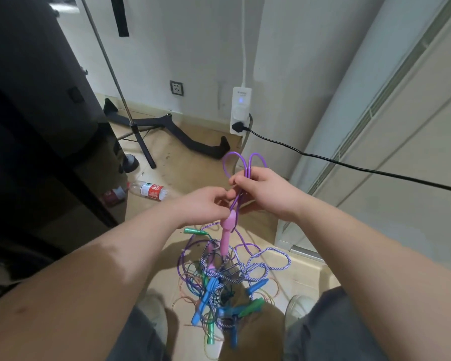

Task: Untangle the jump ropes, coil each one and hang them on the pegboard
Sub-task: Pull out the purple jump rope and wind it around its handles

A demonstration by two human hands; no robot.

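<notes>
My right hand (264, 192) grips a folded bundle of the purple jump rope (248, 165), and two of its loops stick up above my fingers. My left hand (206, 204) pinches the same purple rope just below, beside the right hand. A pink handle (227, 230) hangs straight down from under my hands. On the floor between my feet lies a tangled pile of jump ropes (227, 287) with blue handles, green handles and a blue-white braided rope (271, 267). No pegboard is in view.
A plastic bottle (151, 191) and a can lie on the floor at left. A tripod stand (138, 136) and a black curved base stand near the wall. A power strip (240, 110) with a black cable hangs on the wall. White cabinet at right, dark furniture at left.
</notes>
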